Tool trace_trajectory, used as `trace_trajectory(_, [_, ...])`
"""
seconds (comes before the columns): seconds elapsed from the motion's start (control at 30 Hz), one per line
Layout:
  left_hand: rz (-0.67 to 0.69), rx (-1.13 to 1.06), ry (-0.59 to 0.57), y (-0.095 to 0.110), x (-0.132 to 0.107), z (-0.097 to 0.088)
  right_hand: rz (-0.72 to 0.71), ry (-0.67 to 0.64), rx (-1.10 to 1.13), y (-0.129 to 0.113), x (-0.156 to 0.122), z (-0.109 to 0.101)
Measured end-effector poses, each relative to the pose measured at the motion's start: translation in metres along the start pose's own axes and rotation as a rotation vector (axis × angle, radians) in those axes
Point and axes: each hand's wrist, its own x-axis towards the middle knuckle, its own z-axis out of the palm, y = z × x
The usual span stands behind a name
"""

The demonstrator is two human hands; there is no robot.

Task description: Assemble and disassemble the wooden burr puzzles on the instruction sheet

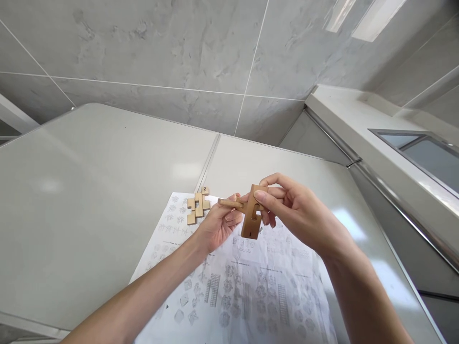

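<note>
Both hands are seen close together above a printed sheet (265,306), with wooden pieces between them. A wooden slab (250,222) is clamped by the right hand (294,205), the thumb being pressed on its near face beside a cut-out; the slab is tilted, and its far face is hidden, as are parts of the right fingers curled around its edge. A small dark mark is borne near the slab's lower end (possibly a "1", too small to be read with confidence). A wooden rod (230,204) is seen jutting leftward from beside the slab; its inner end is obscured, so whether it is seated in the slab cannot be told. The left hand (220,227) is held with curled fingers just behind the rod; because the fingertips are partly covered, whether they are closed on the rod or on another part cannot be told. Near the left hand, on the sheet's upper edge, a cluster of wooden pieces (199,205) is observed, with a block marked "3" (205,190) at its top; the joints between them cannot be resolved. The sheet's small diagrams and text are illegible, its lower edge is cut off by the frame, and part of it is covered by the left forearm. The pale table (89,181) is crossed by a seam (208,162), the lower end of which is lost near the cluster
</note>
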Motion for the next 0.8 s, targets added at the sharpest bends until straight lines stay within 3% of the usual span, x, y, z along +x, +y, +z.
trace_trajectory(0.17, [-0.040,0.049,-0.009,0.000,-0.002,0.003,0.006,0.019,-0.074,0.008,0.005,0.002])
trace_trajectory(0.43, [-0.005,0.121,-0.121,0.001,-0.003,0.003,0.027,0.074,-0.264,0.011,0.004,-0.003])
trace_trajectory(0.63, [0.034,0.144,-0.019,-0.001,-0.004,0.001,0.014,0.011,-0.273,0.008,0.003,-0.013])
trace_trajectory(0.8, [0.034,0.184,-0.041,-0.002,-0.004,-0.002,-0.026,-0.071,-0.274,0.008,0.000,-0.020])
